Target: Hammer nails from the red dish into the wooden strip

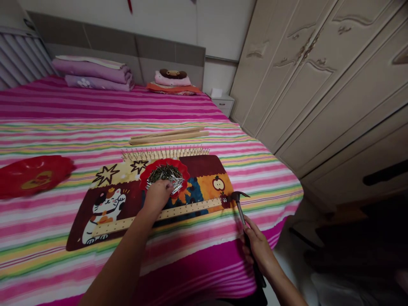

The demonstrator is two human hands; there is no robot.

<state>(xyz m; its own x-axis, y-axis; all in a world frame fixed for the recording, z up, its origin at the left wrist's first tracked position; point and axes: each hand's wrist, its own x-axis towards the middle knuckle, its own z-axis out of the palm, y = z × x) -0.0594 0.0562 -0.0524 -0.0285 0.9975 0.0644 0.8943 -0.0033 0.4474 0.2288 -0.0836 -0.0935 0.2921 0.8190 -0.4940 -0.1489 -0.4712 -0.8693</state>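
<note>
My left hand [159, 193] reaches over the near edge of a red scalloped bowl [143, 175] filled with loose nails [168, 171]. Its fingers are curled closed against the nails, and whatever they pinch is hidden. My right hand [256, 242] grips the dark handle of a claw hammer [240, 208], whose head lies at the mat's right edge. In front of the bowl runs a wooden strip [188, 208] with a row of holes; a few nails stand in its right half. Behind the bowl, another wooden piece [165, 154] bristles with many upright nails.
A patterned mat [207, 165] lies under the bowl on the striped bed [204, 263]. Bare wooden strips [168, 137] rest farther back, and a red plate [35, 174] is at left. Folded bedding [95, 73] sits by the headboard; a wardrobe [306, 76] stands right.
</note>
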